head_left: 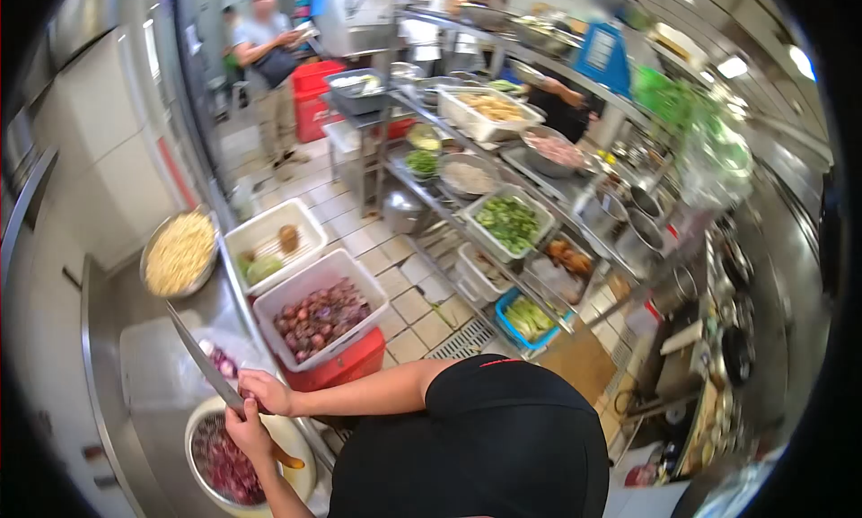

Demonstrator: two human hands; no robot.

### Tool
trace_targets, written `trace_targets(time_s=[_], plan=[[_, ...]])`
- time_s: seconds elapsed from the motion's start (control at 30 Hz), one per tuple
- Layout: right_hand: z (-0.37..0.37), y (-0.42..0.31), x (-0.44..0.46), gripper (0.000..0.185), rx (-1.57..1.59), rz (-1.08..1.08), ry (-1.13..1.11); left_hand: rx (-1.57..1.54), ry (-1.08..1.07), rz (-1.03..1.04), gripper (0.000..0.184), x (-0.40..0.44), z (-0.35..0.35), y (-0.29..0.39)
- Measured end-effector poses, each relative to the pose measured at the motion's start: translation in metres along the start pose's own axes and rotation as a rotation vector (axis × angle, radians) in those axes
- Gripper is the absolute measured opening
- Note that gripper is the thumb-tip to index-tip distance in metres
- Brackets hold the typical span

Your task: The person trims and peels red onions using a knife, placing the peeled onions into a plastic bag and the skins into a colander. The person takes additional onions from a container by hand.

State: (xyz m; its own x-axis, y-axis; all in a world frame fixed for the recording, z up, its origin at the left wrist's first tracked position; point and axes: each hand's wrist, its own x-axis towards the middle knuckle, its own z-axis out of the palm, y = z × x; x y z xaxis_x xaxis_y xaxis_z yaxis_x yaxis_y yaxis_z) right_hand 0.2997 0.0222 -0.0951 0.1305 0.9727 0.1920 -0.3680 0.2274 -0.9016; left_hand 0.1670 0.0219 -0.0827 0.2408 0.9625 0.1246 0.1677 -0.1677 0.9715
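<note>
A long knife point(202, 356) points up and to the left, its brown handle point(289, 460) showing below my hands. My left hand point(251, 433) is closed around it near the base of the blade. Close against the blade, my right hand point(267, 392) has its fingers curled; a small dark reddish patch shows under them, too hidden to name. Beneath my left hand is a metal bowl point(191, 446) of purple-red onion pieces or skins point(229, 464). Peeled red onions point(218, 359) lie on the metal counter beyond the blade.
A large tub of red onions point(382, 294) stands on a red crate point(355, 361) beside the counter. Behind it is a white tub point(305, 215); a bowl of pale strips point(180, 253) sits at the back. Shelves of food trays point(507, 217) fill the right. A person point(269, 51) stands farther away.
</note>
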Motion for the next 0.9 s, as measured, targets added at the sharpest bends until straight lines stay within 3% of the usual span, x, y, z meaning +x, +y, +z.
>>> trace_targets(time_s=[0.1,0.23,0.33,0.43,0.47,0.5,0.57,0.6,0.63,0.7,0.77,0.83,0.87,0.9], plan=[[-0.035,-0.016,-0.007,0.026,-0.332,-0.335,0.111,-0.142,-0.135,0.063,0.030,0.017,0.038,0.000],[-0.055,-0.051,-0.020,0.023,-0.218,-0.322,0.323,-0.231,-0.223,0.128,0.037,0.033,0.083,-0.005],[-0.071,-0.063,-0.024,0.028,-0.523,-0.442,0.348,-0.142,-0.227,0.155,0.040,0.029,0.097,0.017],[-0.092,-0.041,-0.012,0.030,-0.454,-0.072,0.257,-0.075,-0.213,0.164,0.038,0.024,0.093,0.031],[-0.058,-0.102,-0.021,0.029,-0.040,0.447,0.346,-0.079,-0.197,0.157,0.038,0.020,0.089,0.031],[-0.065,-0.078,-0.015,0.028,0.049,0.510,0.291,-0.081,-0.174,0.148,0.038,0.018,0.083,0.028],[-0.047,-0.073,-0.009,0.030,0.017,0.482,0.199,-0.129,-0.203,-0.027,0.033,0.018,0.064,-0.006],[-0.043,-0.053,-0.004,0.031,-0.049,0.355,0.165,-0.210,-0.153,-0.036,0.032,0.016,0.058,-0.011],[-0.038,-0.017,0.003,0.029,-0.407,-0.168,0.118,-0.288,-0.094,-0.040,0.032,0.014,0.050,-0.010],[-0.009,0.000,0.008,0.027,-0.271,-0.214,0.099,-0.331,-0.023,-0.050,0.031,0.007,0.027,0.004],[0.015,0.017,0.023,0.028,-0.209,-0.106,-0.025,-0.201,0.093,-0.037,0.031,0.003,-0.002,-0.002],[0.036,0.045,0.038,0.030,-0.483,-0.156,-0.168,-0.048,0.275,0.030,0.032,-0.003,-0.025,-0.008],[0.057,-0.010,0.033,0.032,-0.178,0.645,-0.279,0.076,0.304,0.024,0.032,-0.012,-0.038,-0.005],[0.066,-0.005,0.032,0.032,-0.125,0.705,-0.286,0.195,0.325,0.021,0.032,-0.018,-0.047,0.000]])
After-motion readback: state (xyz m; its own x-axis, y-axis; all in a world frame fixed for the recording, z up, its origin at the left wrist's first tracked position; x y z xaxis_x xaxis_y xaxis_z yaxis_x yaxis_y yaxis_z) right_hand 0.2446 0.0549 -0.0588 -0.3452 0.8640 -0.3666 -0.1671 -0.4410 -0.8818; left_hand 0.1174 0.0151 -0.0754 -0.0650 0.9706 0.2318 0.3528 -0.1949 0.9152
